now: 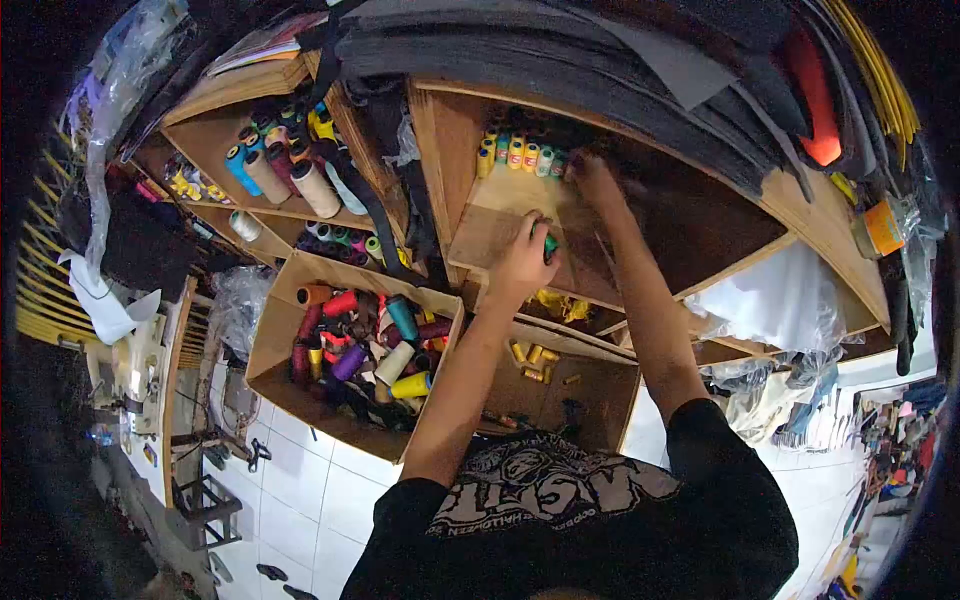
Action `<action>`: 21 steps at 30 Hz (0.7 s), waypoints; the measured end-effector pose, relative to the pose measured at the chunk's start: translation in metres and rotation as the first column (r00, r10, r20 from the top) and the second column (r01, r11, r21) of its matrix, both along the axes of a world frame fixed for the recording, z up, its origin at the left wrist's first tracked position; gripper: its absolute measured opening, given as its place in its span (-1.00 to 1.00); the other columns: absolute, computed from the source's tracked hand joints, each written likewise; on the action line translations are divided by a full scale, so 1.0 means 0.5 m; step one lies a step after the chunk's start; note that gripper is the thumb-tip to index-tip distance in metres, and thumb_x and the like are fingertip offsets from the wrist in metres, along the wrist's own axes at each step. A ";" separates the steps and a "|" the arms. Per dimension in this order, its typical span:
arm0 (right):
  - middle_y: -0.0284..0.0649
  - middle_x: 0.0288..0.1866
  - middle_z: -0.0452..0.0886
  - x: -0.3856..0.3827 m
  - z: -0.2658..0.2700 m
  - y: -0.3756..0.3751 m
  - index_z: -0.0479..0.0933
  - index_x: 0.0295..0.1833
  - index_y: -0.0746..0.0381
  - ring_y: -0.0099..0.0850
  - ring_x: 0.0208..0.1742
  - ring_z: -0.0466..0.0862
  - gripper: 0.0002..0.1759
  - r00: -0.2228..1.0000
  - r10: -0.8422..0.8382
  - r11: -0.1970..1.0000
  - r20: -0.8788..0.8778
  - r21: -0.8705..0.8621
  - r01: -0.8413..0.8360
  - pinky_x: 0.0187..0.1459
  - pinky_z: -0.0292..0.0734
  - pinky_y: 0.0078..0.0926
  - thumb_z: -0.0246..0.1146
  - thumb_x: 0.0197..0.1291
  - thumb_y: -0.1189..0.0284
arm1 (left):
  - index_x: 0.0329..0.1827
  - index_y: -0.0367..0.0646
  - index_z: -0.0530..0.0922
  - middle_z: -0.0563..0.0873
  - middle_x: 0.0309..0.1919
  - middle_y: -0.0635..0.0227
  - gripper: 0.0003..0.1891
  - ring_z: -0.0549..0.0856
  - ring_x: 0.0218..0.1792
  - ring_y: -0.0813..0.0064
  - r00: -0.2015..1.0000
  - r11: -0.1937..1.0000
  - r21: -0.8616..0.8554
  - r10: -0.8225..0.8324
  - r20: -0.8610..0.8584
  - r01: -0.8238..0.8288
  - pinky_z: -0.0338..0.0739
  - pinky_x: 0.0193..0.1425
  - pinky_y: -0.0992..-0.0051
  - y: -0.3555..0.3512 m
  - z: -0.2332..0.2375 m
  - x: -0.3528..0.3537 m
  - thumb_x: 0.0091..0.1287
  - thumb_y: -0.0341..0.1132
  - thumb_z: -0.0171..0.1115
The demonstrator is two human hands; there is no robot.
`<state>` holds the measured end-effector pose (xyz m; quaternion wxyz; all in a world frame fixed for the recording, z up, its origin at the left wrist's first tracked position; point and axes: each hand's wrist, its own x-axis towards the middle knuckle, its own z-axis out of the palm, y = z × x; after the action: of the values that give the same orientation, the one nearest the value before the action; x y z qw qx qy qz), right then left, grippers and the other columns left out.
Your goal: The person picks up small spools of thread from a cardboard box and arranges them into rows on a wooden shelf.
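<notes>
My left hand (pixel 522 262) is closed round a small green spool (pixel 550 246) above the front part of a wooden shelf (pixel 490 225). Farther back, my right hand (pixel 592 180) reaches to the right end of a row of small thread spools (pixel 516 153). The row stands upright on the shelf, with yellow spools at the left and green and pale ones at the right. The fingertips of my right hand are dark and blurred, and whether they hold a spool is hidden.
Below the shelf at left, a cardboard box (pixel 262 350) holds several large thread cones. Another box (pixel 590 400) has several small yellow spools. More cones (pixel 262 172) stand in the left compartment. Dark fabric (pixel 500 45) lies on top, and white cloth (pixel 770 300) hangs at right.
</notes>
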<state>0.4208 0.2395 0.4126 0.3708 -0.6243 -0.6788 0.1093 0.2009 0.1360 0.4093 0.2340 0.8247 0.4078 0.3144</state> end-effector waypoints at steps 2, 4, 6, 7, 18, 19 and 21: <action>0.03 -0.05 0.64 -0.001 0.010 -0.011 0.50 0.14 0.27 -0.22 -0.01 0.63 -0.61 0.998 -0.013 1.000 0.064 0.020 0.011 0.03 0.48 -0.34 0.25 0.16 0.54 | 0.14 -0.26 0.43 0.36 0.24 0.09 -0.49 0.59 0.03 -0.07 1.000 1.000 -0.015 0.000 -0.004 0.000 0.57 0.02 0.11 0.003 -0.004 0.002 0.19 -0.23 0.35; 0.04 -0.03 0.64 -0.006 0.007 -0.020 0.47 0.18 0.27 -0.21 0.01 0.64 -0.58 0.997 -0.021 0.994 0.080 0.108 0.012 0.03 0.49 -0.33 0.25 0.17 0.55 | 0.15 -0.24 0.43 0.36 0.24 0.10 -0.49 0.59 0.03 -0.07 1.000 1.000 0.016 0.004 -0.013 -0.004 0.57 0.02 0.11 0.003 -0.010 0.001 0.19 -0.22 0.34; 0.03 -0.01 0.64 -0.011 0.008 -0.025 0.45 0.20 0.27 -0.21 0.00 0.65 -0.56 0.999 -0.039 0.995 -0.014 0.092 0.040 0.03 0.49 -0.31 0.25 0.17 0.55 | 0.17 -0.23 0.42 0.36 0.25 0.11 -0.48 0.59 0.04 -0.06 1.000 0.995 0.094 0.018 -0.025 -0.015 0.57 0.02 0.10 0.002 -0.010 -0.003 0.19 -0.21 0.34; 0.03 0.01 0.64 -0.011 0.011 -0.028 0.44 0.21 0.27 -0.21 -0.01 0.66 -0.55 0.993 -0.063 0.998 -0.103 0.011 0.064 0.02 0.50 -0.30 0.26 0.16 0.54 | 0.18 -0.22 0.41 0.35 0.27 0.13 -0.46 0.55 0.09 -0.03 1.000 0.997 0.080 0.018 -0.023 -0.016 0.56 0.06 0.10 0.001 -0.010 -0.003 0.18 -0.21 0.34; 0.00 -0.09 0.69 -0.111 0.100 -0.230 0.56 0.07 0.38 -0.31 -0.10 0.67 -0.53 0.978 0.097 0.887 -0.182 -0.430 -0.168 -0.03 0.52 -0.35 0.35 0.09 0.32 | 0.50 -0.07 0.01 0.21 0.36 0.03 -0.08 0.42 0.25 -0.15 0.970 0.991 0.120 -0.080 0.229 0.053 0.51 0.20 0.13 -0.008 0.015 -0.004 0.13 -0.38 0.40; -0.01 -0.09 0.69 -0.117 0.086 -0.235 0.55 0.08 0.38 -0.33 -0.11 0.67 -0.52 0.985 0.108 0.891 -0.132 -0.426 -0.155 -0.02 0.52 -0.36 0.36 0.08 0.32 | 0.51 -0.07 0.00 0.20 0.37 0.02 -0.07 0.42 0.26 -0.16 0.972 0.992 0.109 -0.083 0.219 0.060 0.51 0.20 0.12 -0.007 0.017 -0.006 0.12 -0.39 0.41; -0.03 -0.09 0.69 -0.109 0.031 -0.238 0.55 0.09 0.36 -0.35 -0.11 0.67 -0.51 0.981 0.129 0.911 -0.146 -0.374 -0.176 -0.01 0.52 -0.37 0.36 0.05 0.35 | 0.52 -0.07 -0.03 0.18 0.38 0.02 -0.03 0.42 0.26 -0.18 0.977 0.994 0.084 -0.086 0.197 0.070 0.50 0.20 0.10 -0.002 0.011 -0.010 0.10 -0.41 0.43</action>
<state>0.3664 0.1204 0.4283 0.2707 -0.6224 -0.6677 0.3059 0.1959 0.1348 0.4149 0.2543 0.8125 0.3371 0.4018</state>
